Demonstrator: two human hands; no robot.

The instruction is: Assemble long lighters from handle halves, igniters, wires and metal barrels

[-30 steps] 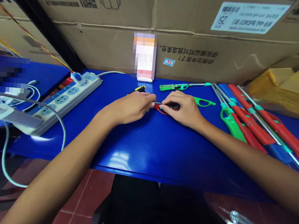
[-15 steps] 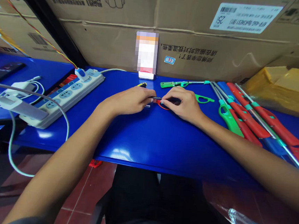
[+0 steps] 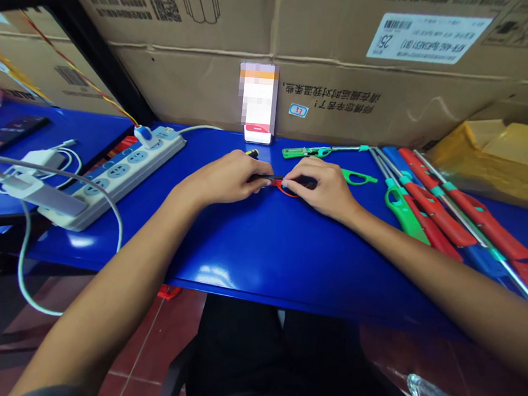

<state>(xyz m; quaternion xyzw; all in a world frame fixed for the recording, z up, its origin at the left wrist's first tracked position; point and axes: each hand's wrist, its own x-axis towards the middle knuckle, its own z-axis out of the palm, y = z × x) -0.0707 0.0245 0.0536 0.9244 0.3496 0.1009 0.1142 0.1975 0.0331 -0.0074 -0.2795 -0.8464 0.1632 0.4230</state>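
Note:
Over the middle of the blue table, my left hand (image 3: 233, 178) and my right hand (image 3: 323, 181) meet with fingers closed. A thin dark piece (image 3: 275, 177) runs between their fingertips, and both appear to pinch it. Just beneath lies a red curved part (image 3: 288, 192), like a lighter's trigger-guard loop, mostly covered by my fingers. Behind my left hand shows the yellow-and-black end of a tool (image 3: 252, 153). Beyond my right hand lies a green long-necked lighter (image 3: 305, 153) with its inside visible; a green handle loop (image 3: 360, 179) sits to its right.
Several red, green and blue long-necked lighters (image 3: 448, 202) lie at the right, near a yellow-taped parcel (image 3: 503, 151). A lit phone (image 3: 259, 102) leans on the cardboard box (image 3: 333, 44). At left are a white power strip (image 3: 122, 173) with cables and a dark phone (image 3: 13, 133).
The whole view has shifted slightly as the head tilts. My hands stay together around the dark piece, and my left fingers have moved a little. A shiny bit below them no longer shows.

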